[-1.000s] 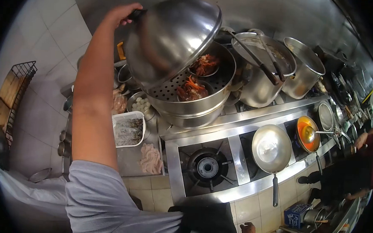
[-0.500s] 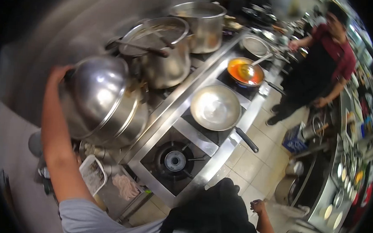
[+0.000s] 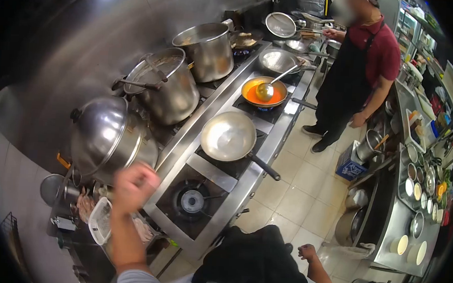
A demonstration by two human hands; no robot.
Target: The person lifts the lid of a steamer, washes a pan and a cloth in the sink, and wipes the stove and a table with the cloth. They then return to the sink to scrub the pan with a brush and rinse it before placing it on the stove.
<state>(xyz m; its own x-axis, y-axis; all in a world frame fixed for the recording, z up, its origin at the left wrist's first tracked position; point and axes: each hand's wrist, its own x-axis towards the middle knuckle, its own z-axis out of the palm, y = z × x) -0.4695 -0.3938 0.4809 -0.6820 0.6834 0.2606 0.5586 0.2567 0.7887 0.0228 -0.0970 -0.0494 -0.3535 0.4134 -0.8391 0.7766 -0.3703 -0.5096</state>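
My left hand (image 3: 134, 185) is raised in front of the big lidded steamer pot (image 3: 146, 150), with its fingers curled and blurred. The domed lid (image 3: 99, 129) rests on that pot, its black knob away from my hand. My right hand (image 3: 308, 252) hangs low beside my black apron (image 3: 253, 261), fingers curled, with nothing visible in it. In front of me, an empty pan (image 3: 229, 136) sits on the stove, near a bare burner (image 3: 192, 201). Beyond it, a pan of orange sauce (image 3: 276, 96) holds a ladle (image 3: 265, 91).
Two tall pots (image 3: 169, 100) stand along the back of the stove. A co-worker (image 3: 350, 71) in a black apron stands in the aisle, holding a strainer (image 3: 281, 25). At right is a counter (image 3: 385, 242) with bowls; a white basket (image 3: 99, 222) lies lower left.
My left hand has let go of the lid's knob and moved right and down. The co-worker now holds up a strainer. The camera view has shifted.
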